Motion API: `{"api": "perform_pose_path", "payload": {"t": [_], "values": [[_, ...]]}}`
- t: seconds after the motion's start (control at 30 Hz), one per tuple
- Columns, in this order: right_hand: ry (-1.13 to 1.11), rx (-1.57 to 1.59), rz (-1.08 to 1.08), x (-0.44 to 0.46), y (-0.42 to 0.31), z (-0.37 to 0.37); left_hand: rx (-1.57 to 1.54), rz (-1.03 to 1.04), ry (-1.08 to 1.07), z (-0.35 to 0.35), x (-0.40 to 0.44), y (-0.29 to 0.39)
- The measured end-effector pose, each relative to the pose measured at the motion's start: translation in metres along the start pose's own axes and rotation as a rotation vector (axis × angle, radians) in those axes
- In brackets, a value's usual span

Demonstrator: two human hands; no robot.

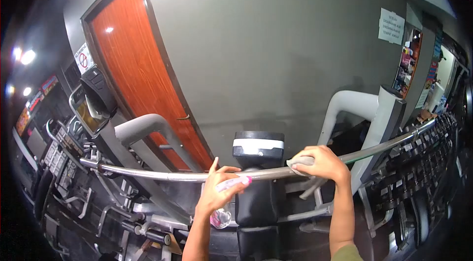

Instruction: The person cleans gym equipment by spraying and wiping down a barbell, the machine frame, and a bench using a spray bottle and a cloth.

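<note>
Resting on the bar (270, 174), the right hand (324, 164) clutches a cloth (300, 161); the left hand (215, 191) grips, apparently, a spray bottle (221, 217).

Head view, forward and down, near the bar (187, 177)

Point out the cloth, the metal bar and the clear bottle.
Cloth (302, 161): head view, on its exposed grey fabric.
Metal bar (270, 175): head view, on its shiny middle stretch.
Clear bottle (222, 217): head view, on its see-through lower body.

Silver bar (272, 174), seemingly grey cloth (301, 161)
</note>
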State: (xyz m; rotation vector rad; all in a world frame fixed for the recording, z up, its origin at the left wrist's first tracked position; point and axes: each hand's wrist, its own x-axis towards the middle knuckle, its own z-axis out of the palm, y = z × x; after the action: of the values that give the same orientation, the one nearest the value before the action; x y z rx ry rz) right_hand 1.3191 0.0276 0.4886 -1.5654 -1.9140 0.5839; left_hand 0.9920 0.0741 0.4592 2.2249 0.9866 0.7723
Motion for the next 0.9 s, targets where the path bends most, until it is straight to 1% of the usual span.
{"api": "perform_pose_path", "payload": {"t": [0.03,0.07,0.1,0.17,0.2,0.3,0.4,0.47,0.57,0.63,0.67,0.7,0.8,0.9], "values": [[0.046,0.010,0.002,-0.007,0.002,-0.001,0.034,-0.012,-0.034,0.002,0.005,0.005],[0.074,0.021,-0.024,-0.013,0.000,0.000,0.030,0.019,-0.045,0.004,0.010,0.006],[0.142,-0.033,-0.047,-0.017,0.001,0.006,0.026,0.050,-0.057,0.006,0.015,0.007],[0.244,-0.049,-0.016,-0.023,-0.007,0.018,-0.003,0.058,-0.029,0.010,0.022,0.013],[0.271,-0.039,-0.022,-0.025,-0.009,0.022,-0.019,0.063,-0.019,0.011,0.025,0.014],[0.350,-0.030,-0.030,-0.030,-0.010,0.031,-0.023,0.012,-0.125,0.016,0.034,0.008],[0.397,-0.039,-0.029,-0.028,-0.004,0.039,-0.049,0.028,-0.106,0.020,0.040,0.009],[0.392,-0.046,-0.018,-0.025,-0.006,0.038,-0.035,0.050,-0.089,0.022,0.041,0.007],[0.334,-0.105,0.002,-0.020,-0.015,0.041,-0.089,0.004,-0.090,0.021,0.038,0.005],[0.260,-0.160,-0.004,-0.010,-0.032,0.044,-0.178,0.063,-0.111,0.018,0.041,-0.003],[0.221,-0.183,-0.041,-0.003,-0.035,0.049,-0.220,0.090,-0.123,0.016,0.042,-0.007],[0.169,-0.201,-0.125,0.006,-0.039,0.053,-0.282,0.111,-0.135,0.014,0.043,-0.010],[0.005,-0.178,-0.234,0.031,-0.051,0.067,-0.430,0.158,-0.159,0.009,0.042,-0.018],[-0.053,-0.140,-0.196,0.036,-0.058,0.063,-0.462,0.187,-0.154,0.005,0.042,-0.017]]}}
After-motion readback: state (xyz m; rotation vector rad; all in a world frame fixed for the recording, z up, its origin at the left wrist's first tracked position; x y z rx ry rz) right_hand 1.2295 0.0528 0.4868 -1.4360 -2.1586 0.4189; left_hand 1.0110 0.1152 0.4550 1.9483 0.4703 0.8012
